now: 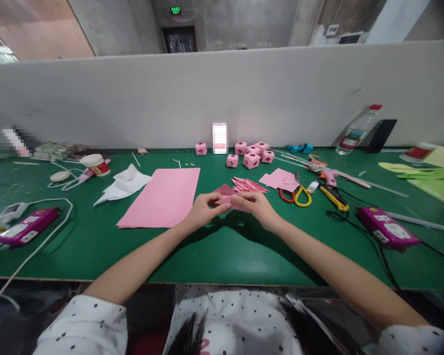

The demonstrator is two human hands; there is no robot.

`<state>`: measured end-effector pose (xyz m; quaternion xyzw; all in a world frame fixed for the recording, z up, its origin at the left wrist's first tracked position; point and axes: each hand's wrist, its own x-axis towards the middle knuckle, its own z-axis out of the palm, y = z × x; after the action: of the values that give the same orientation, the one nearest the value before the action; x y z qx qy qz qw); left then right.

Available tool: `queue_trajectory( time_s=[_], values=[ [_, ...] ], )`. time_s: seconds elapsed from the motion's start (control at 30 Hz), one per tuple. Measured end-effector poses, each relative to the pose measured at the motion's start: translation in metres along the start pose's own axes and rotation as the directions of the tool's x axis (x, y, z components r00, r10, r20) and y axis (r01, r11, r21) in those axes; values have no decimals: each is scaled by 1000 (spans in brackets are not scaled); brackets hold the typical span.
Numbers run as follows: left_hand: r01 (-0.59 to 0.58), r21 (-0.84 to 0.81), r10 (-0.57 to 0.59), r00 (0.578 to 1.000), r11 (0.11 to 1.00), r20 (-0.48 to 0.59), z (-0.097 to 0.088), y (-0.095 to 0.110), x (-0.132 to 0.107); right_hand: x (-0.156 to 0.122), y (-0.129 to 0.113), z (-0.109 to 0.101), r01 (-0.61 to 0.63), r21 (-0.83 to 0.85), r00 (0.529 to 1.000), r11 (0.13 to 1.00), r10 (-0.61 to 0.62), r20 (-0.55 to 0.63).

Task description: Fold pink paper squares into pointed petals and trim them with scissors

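My left hand [204, 208] and my right hand [256, 205] meet over the green table [222, 251], each pinching one end of a small folded pink paper piece [227, 196]. Just behind the hands lies a fan of several folded pink pieces [248, 185]. A large pink paper sheet [163, 197] lies flat to the left of my left hand. Small pink paper squares [280, 178] sit to the right, behind my right hand. Several finished pink paper cubes [252, 154] are grouped at the back near the partition.
Red and yellow scissors [296, 195], a yellow utility knife [334, 196] and a pink glue gun [327, 175] lie right of the hands. Magenta power strips sit at the left [26, 228] and the right [387, 228]. White crumpled paper [124, 183], a cup [95, 164] and a bottle [357, 130] stand farther back.
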<state>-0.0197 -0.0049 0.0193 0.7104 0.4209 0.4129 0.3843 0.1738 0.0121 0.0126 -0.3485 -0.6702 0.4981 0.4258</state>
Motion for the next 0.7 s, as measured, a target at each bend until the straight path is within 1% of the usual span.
queue_trajectory(
  time_s=[0.23, 0.4, 0.6, 0.7],
  values=[
    [25, -28, -25, 1000, 999, 0, -1, 4, 0, 0, 1, 0, -17, 48, 1000, 999, 17, 0],
    [44, -53, -46, 998, 998, -34, -1, 1, 1, 0, 0, 4, 13, 36, 998, 999, -11, -55],
    [47, -96, -54, 996, 994, -65, -1, -3, 1, -3, -7, 8, 7, 119, 999, 993, -3, -32],
    [43, -130, -55, 995, 991, -87, 0, -3, 2, -3, -6, 7, 16, 91, 998, 996, -10, -66]
  ],
)
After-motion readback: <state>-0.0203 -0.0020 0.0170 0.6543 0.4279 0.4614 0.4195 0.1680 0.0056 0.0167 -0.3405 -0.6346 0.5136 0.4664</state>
